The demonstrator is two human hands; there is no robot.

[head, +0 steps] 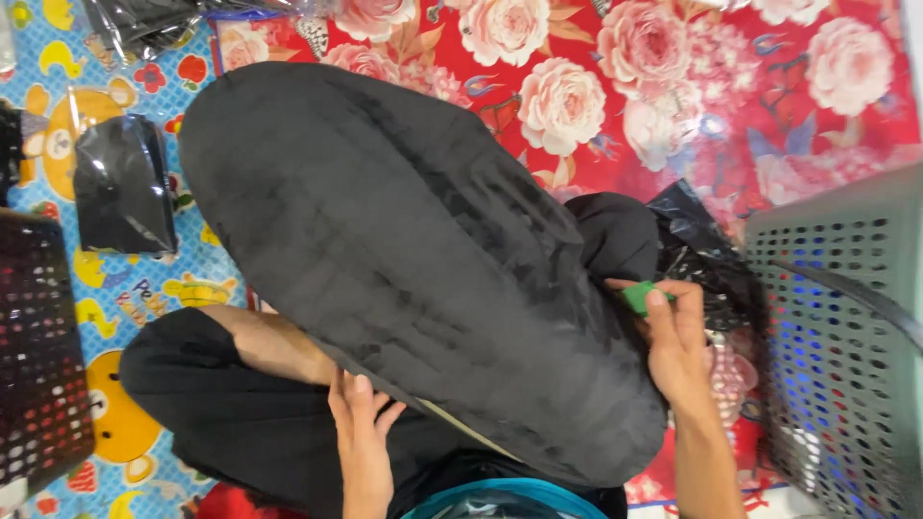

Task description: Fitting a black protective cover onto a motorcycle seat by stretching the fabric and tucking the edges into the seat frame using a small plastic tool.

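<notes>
Across the person's lap, the left hand (361,423) steadies a fabric-covered oval board (413,259), fingers loose, while the right hand (673,341) pinches a green tool (636,296), probably smoothing next.

Left hand (361,423) lower centre, fingers pointing up, slightly spread. Right hand (676,338) on the right, fingertips curled, probably pinching; grip partly hidden.
</notes>
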